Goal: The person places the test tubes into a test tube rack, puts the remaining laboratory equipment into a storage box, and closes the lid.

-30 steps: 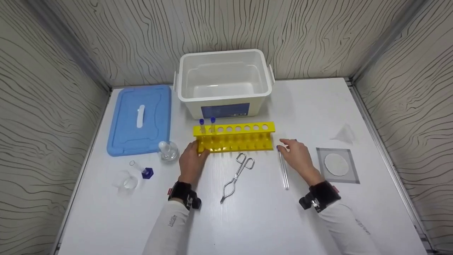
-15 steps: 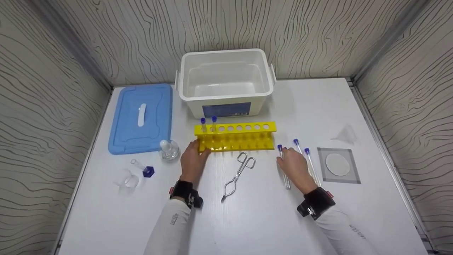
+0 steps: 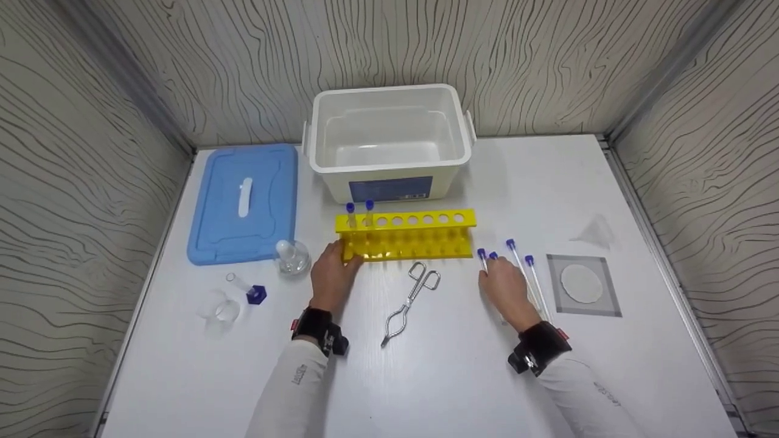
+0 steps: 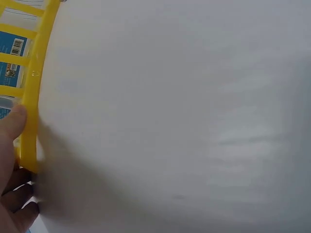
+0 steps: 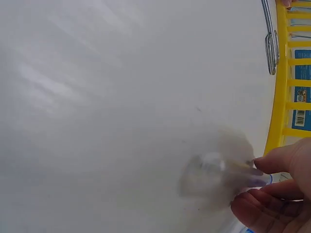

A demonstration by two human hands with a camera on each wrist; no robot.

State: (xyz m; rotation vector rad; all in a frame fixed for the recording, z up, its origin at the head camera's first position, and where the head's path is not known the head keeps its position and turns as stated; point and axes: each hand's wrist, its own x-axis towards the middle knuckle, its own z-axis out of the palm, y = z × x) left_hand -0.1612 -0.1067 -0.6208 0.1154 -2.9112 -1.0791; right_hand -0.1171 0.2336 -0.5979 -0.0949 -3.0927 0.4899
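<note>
In the head view, a yellow test tube rack (image 3: 420,250) stands mid-table, with two blue-capped test tubes (image 3: 369,205) in its left holes. My left hand (image 3: 330,278) grips the rack's left end; in the left wrist view the thumb (image 4: 15,119) lies on its edge. Right of the rack, my right hand (image 3: 506,285) is low among several blue-capped test tubes on the table. The right wrist view shows a blurred test tube (image 5: 214,170) between thumb and fingers. Two other test tubes (image 3: 537,283) lie just right of this hand.
Crucible tongs (image 3: 405,304) lie before the rack. A white bin (image 3: 335,182) stands behind it, beside a blue lid (image 3: 219,225). Left are a glass burner (image 3: 293,260), a small cylinder with blue base (image 3: 256,295) and a beaker (image 3: 225,311). Right are a wire gauze (image 3: 611,286) and a funnel (image 3: 595,234).
My right hand moved down and slightly inward, from beside one test tube to over the tubes, uncovering the two on its right. My left hand stayed on the rack.
</note>
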